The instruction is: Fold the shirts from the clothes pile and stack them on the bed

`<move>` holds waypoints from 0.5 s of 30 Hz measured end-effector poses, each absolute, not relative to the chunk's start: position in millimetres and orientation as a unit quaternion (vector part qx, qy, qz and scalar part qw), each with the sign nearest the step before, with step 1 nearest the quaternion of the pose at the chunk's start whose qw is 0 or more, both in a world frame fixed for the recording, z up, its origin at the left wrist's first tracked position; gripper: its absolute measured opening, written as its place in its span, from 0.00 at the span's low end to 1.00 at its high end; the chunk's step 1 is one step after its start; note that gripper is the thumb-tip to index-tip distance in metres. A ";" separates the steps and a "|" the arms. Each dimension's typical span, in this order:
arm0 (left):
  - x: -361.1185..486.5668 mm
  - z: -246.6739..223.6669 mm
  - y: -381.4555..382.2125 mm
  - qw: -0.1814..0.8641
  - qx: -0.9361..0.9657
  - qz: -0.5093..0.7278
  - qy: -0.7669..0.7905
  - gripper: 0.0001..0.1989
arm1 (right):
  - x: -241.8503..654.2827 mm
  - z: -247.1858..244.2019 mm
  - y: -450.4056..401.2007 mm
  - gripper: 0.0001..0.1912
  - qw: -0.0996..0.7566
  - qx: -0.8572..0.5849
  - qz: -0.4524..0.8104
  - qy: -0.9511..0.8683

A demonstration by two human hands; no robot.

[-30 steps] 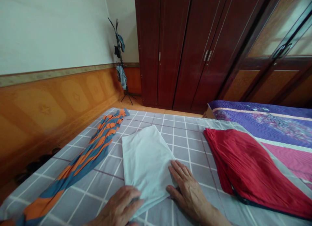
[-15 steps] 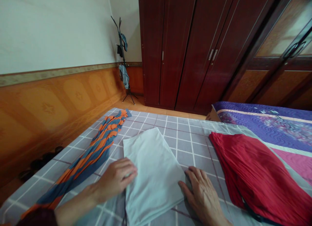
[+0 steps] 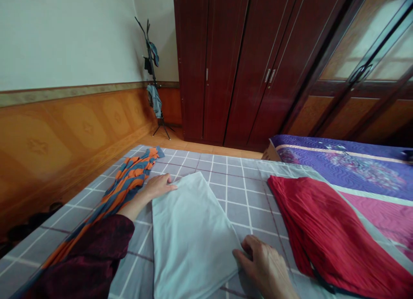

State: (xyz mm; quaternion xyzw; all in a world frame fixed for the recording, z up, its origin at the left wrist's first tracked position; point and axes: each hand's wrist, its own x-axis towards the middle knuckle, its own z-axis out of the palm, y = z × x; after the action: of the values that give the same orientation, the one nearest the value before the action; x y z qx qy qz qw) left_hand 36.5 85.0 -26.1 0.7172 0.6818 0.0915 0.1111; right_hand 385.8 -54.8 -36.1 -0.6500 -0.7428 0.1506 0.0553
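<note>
A pale, whitish folded garment point(image 3: 193, 230) lies flat on the checked bedspread, its exact kind hidden by the folds. At its far left corner is my left hand point(image 3: 158, 186), thumb on the cloth and fingers bent at the edge, closed on that corner. My right hand point(image 3: 266, 264) is at the near right edge, fingers curled and thumb against the cloth, pinching it. Left of the garment, partly behind my dark red sleeve point(image 3: 93, 251), stretches a bunched orange and blue striped garment point(image 3: 134, 174). A crumpled red garment point(image 3: 329, 221) rests on the right.
The grey checked bedspread point(image 3: 232, 191) covers the bed under the clothes. Beyond its right side is a purple and pink quilted bed point(image 3: 355, 157). A dark red wardrobe point(image 3: 222, 66) and a coat stand point(image 3: 155, 79) stand at the back; dark shoes point(image 3: 29, 226) sit on the floor at left.
My left hand has moved forward along the garment's left edge to its far corner. My right hand stays at the right edge, its fingers more curled. The view has shifted slightly right.
</note>
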 end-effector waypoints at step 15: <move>38.4 -52.5 82.2 0.152 0.692 0.153 0.689 0.11 | 376.9 -27.5 -51.7 0.08 0.160 -0.653 0.307 -0.673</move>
State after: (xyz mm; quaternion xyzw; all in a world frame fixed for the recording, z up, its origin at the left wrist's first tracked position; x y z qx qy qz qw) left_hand 38.4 82.2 -52.5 0.6917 0.6893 0.1528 0.1519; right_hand 376.9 -51.7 -27.5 -0.6534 -0.6732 0.3068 0.1602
